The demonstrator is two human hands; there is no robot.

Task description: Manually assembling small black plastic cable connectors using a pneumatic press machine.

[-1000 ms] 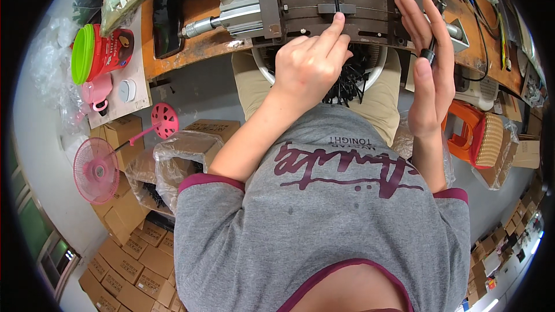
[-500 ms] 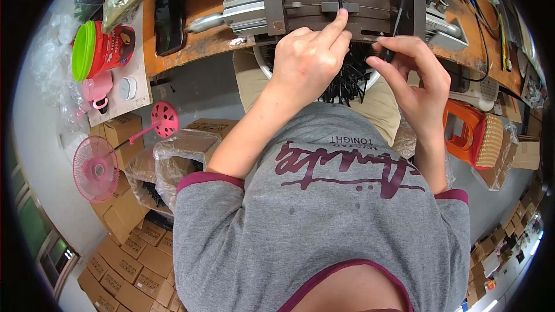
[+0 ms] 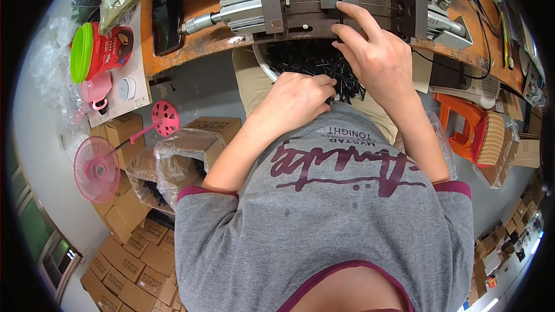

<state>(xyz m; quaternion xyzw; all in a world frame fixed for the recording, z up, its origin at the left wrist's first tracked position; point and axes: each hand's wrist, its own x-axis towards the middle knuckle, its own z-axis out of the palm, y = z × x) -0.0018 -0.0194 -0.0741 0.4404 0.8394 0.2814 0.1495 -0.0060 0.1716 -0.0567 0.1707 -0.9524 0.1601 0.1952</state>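
A dark metal fixture [image 3: 312, 20] is mounted at the table's front edge, with a small grey block [image 3: 330, 4] at its middle. My right hand [image 3: 378, 52] reaches up to it. Its index fingertip rests at the block, while the other visible fingers are apart and bent below, with nothing seen between them. Lower down, my left hand [image 3: 298, 98] is closed with curled fingers, close to my shirt and beside a heap of thin black parts [image 3: 309, 58]. Whatever its fingertips hold is hidden. The heap lies in a white-rimmed basin [image 3: 263, 63] on my lap.
Metal cylinders [image 3: 245, 14] with hoses flank the fixture. A phone [image 3: 167, 20] lies on the table's left part. Farther left are a red tub with a green rim [image 3: 84, 52] and a pink fan [image 3: 97, 167]. An orange stool [image 3: 457, 118] stands at right; cartons [image 3: 124, 260] are stacked lower left.
My left hand has dropped from the fixture to the basin's near side. My right hand has moved left to the block, and the thin dark rod with a black end no longer shows in it.
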